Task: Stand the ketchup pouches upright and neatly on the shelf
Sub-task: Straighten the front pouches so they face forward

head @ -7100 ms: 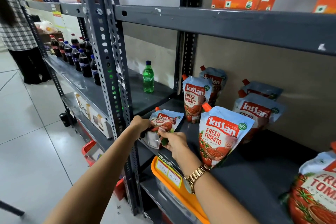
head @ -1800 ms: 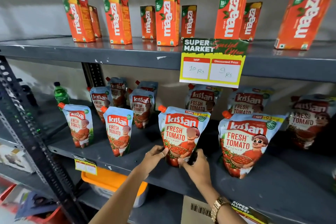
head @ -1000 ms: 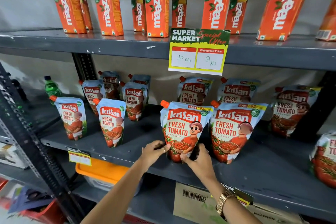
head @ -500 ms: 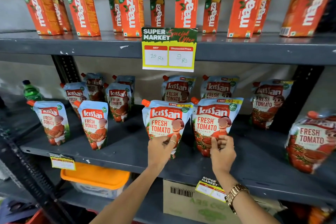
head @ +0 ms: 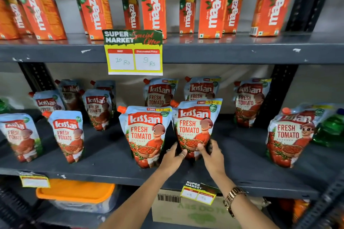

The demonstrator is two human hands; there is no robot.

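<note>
Several Kissan ketchup pouches stand on the grey middle shelf (head: 111,156). Both my hands grip the base of one front-row ketchup pouch (head: 195,124), which stands upright near the middle. My left hand (head: 174,158) holds its lower left corner and my right hand (head: 211,156) its lower right. Just left of it stands another front pouch (head: 145,134), upright and almost touching. Further front pouches stand at the left (head: 66,135) and far left (head: 20,135). A pouch at the right (head: 290,135) leans back slightly. Behind stand more pouches (head: 249,102).
Orange Maaza juice cartons (head: 153,5) line the top shelf, with a price sign (head: 134,52) hanging from its edge. A dark upright post (head: 273,96) rises at the right. A green bottle (head: 331,130) lies far right. Below are an orange-lidded tub (head: 76,193) and a cardboard box (head: 186,210).
My left hand left the left front pouch and joined my right hand on the neighbouring pouch to its right. The camera view shifted slightly right.
</note>
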